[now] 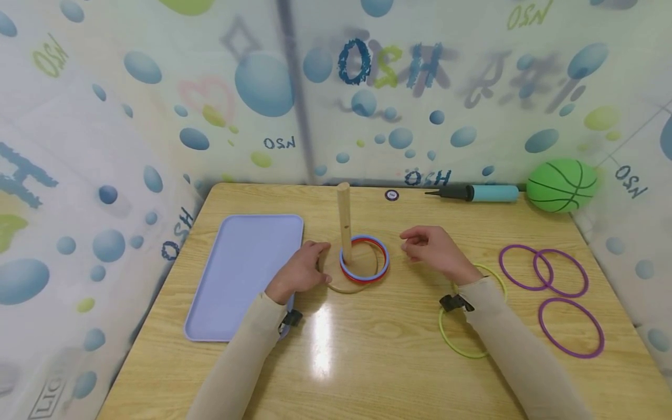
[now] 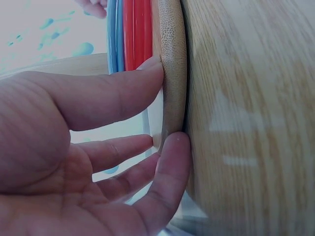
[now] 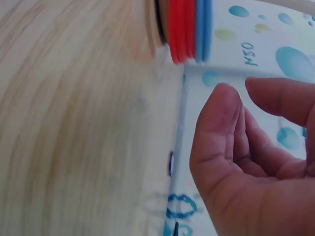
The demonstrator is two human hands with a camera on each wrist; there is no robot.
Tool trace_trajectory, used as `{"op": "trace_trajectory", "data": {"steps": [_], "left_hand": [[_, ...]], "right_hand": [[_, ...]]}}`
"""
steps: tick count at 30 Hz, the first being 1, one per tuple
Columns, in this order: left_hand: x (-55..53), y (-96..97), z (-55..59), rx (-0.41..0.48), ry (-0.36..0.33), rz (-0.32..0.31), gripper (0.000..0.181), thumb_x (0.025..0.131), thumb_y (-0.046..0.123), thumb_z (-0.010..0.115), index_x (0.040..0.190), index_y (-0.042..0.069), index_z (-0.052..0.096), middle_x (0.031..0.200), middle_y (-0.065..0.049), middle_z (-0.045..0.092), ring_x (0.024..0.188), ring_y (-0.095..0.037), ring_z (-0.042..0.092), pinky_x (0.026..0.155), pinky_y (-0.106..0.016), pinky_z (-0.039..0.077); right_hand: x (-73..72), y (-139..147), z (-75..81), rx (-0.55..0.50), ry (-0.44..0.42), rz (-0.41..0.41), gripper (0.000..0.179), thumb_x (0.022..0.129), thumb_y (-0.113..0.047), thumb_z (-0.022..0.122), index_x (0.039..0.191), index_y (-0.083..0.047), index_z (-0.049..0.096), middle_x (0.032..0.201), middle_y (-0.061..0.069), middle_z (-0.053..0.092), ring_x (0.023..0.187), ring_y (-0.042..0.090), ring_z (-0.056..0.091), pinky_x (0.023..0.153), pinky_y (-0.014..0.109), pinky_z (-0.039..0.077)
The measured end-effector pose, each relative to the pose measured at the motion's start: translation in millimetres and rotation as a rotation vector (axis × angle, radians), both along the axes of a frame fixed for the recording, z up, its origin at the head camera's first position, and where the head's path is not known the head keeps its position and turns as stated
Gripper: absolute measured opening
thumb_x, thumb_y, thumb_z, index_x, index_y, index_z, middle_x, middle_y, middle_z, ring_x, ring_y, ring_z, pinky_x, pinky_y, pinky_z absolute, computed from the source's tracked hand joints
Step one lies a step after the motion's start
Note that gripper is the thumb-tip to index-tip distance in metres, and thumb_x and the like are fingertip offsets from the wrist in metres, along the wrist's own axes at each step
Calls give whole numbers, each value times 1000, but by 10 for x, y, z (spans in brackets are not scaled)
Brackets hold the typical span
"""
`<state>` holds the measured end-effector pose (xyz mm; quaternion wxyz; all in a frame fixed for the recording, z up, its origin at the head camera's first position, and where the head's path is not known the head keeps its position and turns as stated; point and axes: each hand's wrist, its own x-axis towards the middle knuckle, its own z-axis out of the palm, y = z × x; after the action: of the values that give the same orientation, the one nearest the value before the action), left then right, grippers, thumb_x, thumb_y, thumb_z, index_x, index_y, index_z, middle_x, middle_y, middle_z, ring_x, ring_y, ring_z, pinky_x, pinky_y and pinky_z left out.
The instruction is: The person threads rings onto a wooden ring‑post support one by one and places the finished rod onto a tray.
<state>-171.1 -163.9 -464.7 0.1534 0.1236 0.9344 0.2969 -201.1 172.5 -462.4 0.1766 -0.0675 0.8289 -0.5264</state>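
Observation:
A round wooden base (image 1: 346,290) with an upright wooden post (image 1: 344,221) stands mid-table. Red rings (image 2: 138,34) and blue rings (image 1: 387,265) lie stacked around the post, blue uppermost. My left hand (image 1: 301,271) grips the base's left rim; in the left wrist view the thumb lies at its upper side and another fingertip presses the edge (image 2: 173,73). To the right of the base, my right hand (image 1: 433,249) hovers with loosely bent fingers and nothing in them. The right wrist view shows a gap between its thumb and fingertips.
A lilac tray (image 1: 247,262) lies left of the base. Yellow-green rings (image 1: 446,338) lie under the right forearm, with purple rings (image 1: 571,354) farther right. Along the back edge are a small dark disc (image 1: 391,195), a blue hand pump (image 1: 493,193) and a green ball (image 1: 562,185).

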Motion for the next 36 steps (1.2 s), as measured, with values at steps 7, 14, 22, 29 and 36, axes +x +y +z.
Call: {"op": "trace_trajectory", "data": {"steps": [7, 14, 22, 29, 36], "left_hand": [[2, 9, 8, 1, -8, 2, 81, 87, 12, 86, 157, 0, 47, 154, -26, 50, 141, -41, 51, 117, -53, 44], [-12, 10, 14, -1, -9, 5, 81, 88, 13, 86, 158, 1, 46, 154, -25, 50, 140, -39, 52, 116, -53, 44], [0, 10, 1, 16, -13, 10, 81, 88, 11, 86, 157, 0, 46, 154, -26, 49, 137, -39, 54, 115, -52, 45], [7, 12, 13, 20, -28, 21, 81, 88, 12, 86, 158, 1, 46, 155, -24, 49, 139, -38, 52, 116, -52, 45], [5, 7, 0, 25, -39, 24, 81, 89, 11, 85, 159, 1, 45, 155, -25, 48, 138, -38, 53, 115, -52, 45]], "right_hand": [[132, 266, 129, 43, 42, -19, 40, 105, -18, 67, 138, 4, 64, 119, 25, 71, 104, 34, 71, 85, 40, 64], [297, 512, 180, 106, 83, -21, 39, 105, -20, 67, 137, 2, 64, 116, 22, 71, 97, 29, 71, 79, 35, 63], [519, 751, 147, 222, 124, -14, 36, 104, -26, 70, 132, -4, 70, 110, 9, 74, 96, 18, 67, 77, 24, 56], [679, 936, 65, 259, 147, -15, 34, 103, -27, 71, 129, -5, 71, 107, 7, 74, 94, 13, 67, 78, 23, 55], [776, 1182, -15, 265, 195, -80, 34, 102, -26, 72, 128, -4, 72, 108, 10, 75, 90, 1, 66, 73, 21, 55]]}}
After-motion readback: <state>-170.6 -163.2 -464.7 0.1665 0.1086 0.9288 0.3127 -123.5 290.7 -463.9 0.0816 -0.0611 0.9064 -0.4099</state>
